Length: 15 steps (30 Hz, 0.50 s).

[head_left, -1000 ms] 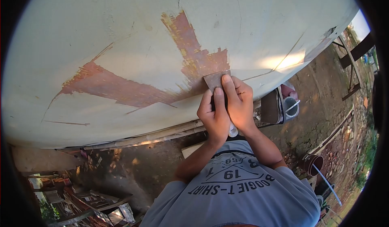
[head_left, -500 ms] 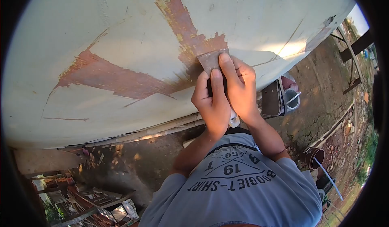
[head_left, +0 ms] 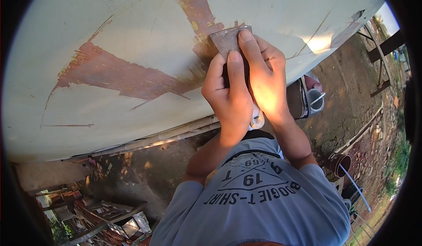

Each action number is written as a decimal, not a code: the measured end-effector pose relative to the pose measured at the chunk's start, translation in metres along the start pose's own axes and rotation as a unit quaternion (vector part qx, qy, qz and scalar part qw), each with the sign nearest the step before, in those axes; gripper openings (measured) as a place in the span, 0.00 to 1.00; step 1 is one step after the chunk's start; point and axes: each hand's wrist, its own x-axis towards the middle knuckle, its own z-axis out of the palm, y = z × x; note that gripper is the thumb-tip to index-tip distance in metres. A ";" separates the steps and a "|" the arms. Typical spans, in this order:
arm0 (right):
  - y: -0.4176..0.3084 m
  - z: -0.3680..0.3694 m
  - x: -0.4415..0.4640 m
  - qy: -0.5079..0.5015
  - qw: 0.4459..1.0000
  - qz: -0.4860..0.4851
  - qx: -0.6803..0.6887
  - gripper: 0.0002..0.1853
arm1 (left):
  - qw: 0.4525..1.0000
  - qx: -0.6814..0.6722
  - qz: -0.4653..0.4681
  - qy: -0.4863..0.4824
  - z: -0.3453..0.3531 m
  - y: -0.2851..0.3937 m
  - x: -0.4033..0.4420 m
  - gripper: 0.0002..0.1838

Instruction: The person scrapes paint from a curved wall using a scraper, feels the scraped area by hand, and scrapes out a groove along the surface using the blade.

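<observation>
Both of my hands are closed on one scraper [head_left: 227,41] with a flat, wide metal blade and a pale handle end showing below the wrists. My left hand [head_left: 228,88] has its thumb on the lower part of the blade. Beside it, my right hand [head_left: 267,74] presses its thumb near the blade's right corner. The blade's edge lies against a large pale curved surface [head_left: 145,39], at a reddish-brown scraped patch [head_left: 195,6] with ragged yellowish edges. Another scraped patch [head_left: 114,72] extends to the left. Most of the handle is hidden by my hands.
Right of my hands, a container [head_left: 314,100] with a pale stick stands below the curved surface. Farther right are a brown bucket [head_left: 340,164] with a blue pole and a metal frame [head_left: 380,61]. Scrap wood [head_left: 105,222] is piled at lower left, on the ground.
Both hands and the scraper have moved up along the pale surface, away from my body. The blade now covers the upper right part of the scraped patch. The grip looks the same.
</observation>
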 end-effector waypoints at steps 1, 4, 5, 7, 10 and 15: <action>0.006 -0.001 -0.002 0.011 1.000 -0.006 -0.024 0.19 | 0.999 0.030 0.022 0.025 -0.001 -0.010 -0.002 0.13; 0.018 -0.001 -0.006 0.043 0.994 -0.031 -0.094 0.20 | 0.989 0.091 0.087 0.078 0.003 -0.024 -0.005 0.12; 0.015 -0.002 -0.005 0.029 0.998 -0.019 -0.061 0.20 | 0.995 0.046 0.066 0.051 0.002 -0.023 -0.004 0.12; -0.010 0.006 -0.001 0.008 1.000 0.020 0.008 0.20 | 0.999 -0.041 0.010 0.005 0.001 0.001 0.002 0.11; 0.016 -0.003 -0.005 0.023 0.999 -0.005 -0.037 0.21 | 0.996 0.050 0.046 0.052 0.000 -0.015 -0.005 0.12; -0.004 0.006 0.001 0.016 1.000 0.011 0.007 0.21 | 1.000 0.001 0.023 0.022 0.002 0.002 0.003 0.13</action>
